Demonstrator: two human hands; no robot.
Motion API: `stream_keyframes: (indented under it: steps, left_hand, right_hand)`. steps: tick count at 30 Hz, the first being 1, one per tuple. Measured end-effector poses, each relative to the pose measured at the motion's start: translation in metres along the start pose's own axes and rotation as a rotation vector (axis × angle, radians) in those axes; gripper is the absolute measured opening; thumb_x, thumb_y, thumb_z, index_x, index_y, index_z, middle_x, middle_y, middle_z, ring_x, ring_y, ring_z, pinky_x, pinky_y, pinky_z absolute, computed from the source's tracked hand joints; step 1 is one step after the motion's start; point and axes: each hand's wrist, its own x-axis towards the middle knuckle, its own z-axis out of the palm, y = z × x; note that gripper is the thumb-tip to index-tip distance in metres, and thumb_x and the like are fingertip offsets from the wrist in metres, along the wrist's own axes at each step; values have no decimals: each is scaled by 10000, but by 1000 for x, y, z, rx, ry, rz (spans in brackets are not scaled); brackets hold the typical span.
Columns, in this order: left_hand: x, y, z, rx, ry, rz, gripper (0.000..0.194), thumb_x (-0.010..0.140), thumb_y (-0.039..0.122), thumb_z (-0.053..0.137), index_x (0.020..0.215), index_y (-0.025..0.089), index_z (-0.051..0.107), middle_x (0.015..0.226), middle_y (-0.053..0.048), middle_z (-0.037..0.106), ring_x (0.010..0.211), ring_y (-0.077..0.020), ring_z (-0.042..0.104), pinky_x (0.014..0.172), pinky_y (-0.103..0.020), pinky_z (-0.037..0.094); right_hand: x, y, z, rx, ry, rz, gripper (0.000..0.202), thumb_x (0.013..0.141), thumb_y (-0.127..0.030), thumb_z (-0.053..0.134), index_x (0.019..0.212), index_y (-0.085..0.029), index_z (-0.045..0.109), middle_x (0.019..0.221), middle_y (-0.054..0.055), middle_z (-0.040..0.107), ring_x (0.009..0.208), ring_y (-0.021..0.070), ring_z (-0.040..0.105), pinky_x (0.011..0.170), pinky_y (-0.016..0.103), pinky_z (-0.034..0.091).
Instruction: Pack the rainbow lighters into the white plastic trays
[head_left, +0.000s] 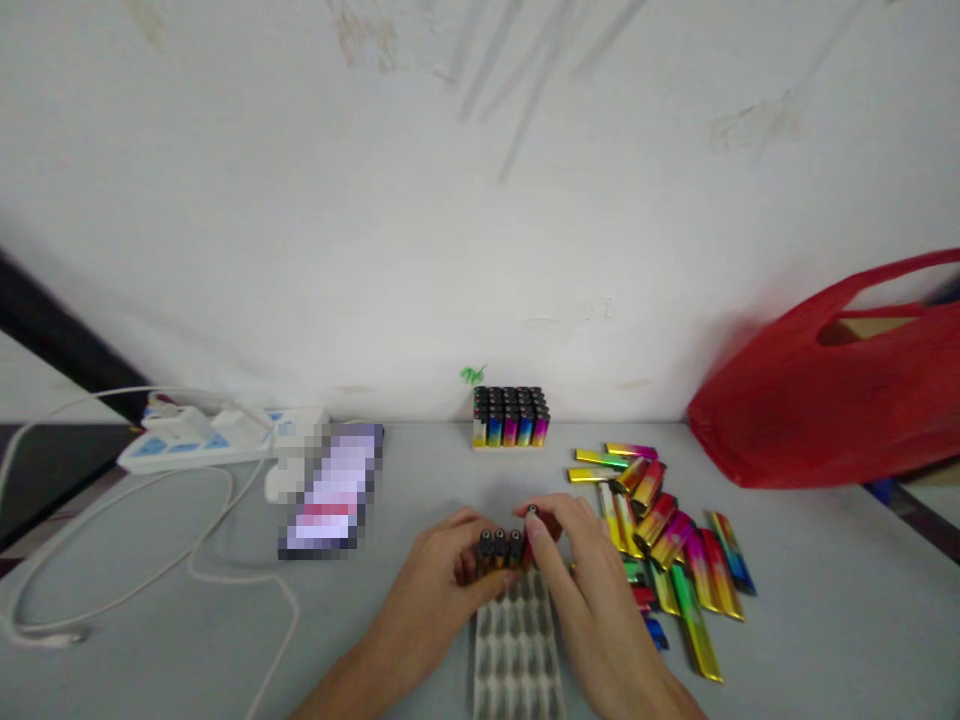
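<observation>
A white slotted tray [516, 650] lies on the grey table in front of me, with a few black-topped lighters [499, 547] standing in its far row. My left hand [439, 580] steadies those lighters from the left. My right hand [577, 570] pinches one reddish lighter [534, 520] upright at the right end of that row. Just right of my right hand, a heap of loose rainbow-coloured lighters [667, 535] is spread on the table.
A full tray of lighters [510, 417] stands at the wall. A red plastic bag [832, 385] sits at the right. A phone [334, 490], a white power strip [202, 435] and white cables [150, 560] lie to the left.
</observation>
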Motion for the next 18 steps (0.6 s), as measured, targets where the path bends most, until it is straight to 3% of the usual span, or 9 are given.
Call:
stream_keyframes:
  steps: [4, 8, 13, 18]
  left_hand:
    - [0, 2, -1, -20, -3, 15, 89, 858, 268, 842, 908, 197, 825, 930, -14, 712, 775, -203, 635, 674, -276, 422]
    - [-1, 3, -1, -28, -1, 36, 167, 826, 315, 909, 919, 204, 826, 937, -16, 719, 807, -218, 653, 685, -275, 446]
    - [2, 3, 3, -42, 14, 77, 167, 872, 354, 884, 859, 203, 814, 907, -18, 710, 818, -217, 667, 696, -272, 460]
    - [3, 4, 5, -70, 18, 42, 145, 875, 345, 870, 946, 219, 862, 963, -34, 770, 836, -230, 693, 753, -290, 504]
  right_hand:
    - [-7, 1, 1, -53, -27, -56, 230, 1170, -377, 484, 1231, -289, 687, 1161, 58, 732, 1134, 280, 640, 1037, 439, 465]
    - [-8, 0, -4, -86, -84, -119, 192, 1165, -343, 500, 1214, -290, 678, 1100, 45, 724, 1044, 266, 649, 971, 413, 494]
    - [-6, -2, -10, -55, -157, -120, 235, 1183, -364, 471, 1216, -291, 692, 1096, 38, 727, 1073, 259, 652, 996, 407, 478]
    - [-1, 5, -17, -142, -67, -92, 298, 1187, -363, 414, 1239, -286, 697, 1106, 49, 731, 1086, 279, 636, 1001, 446, 452]
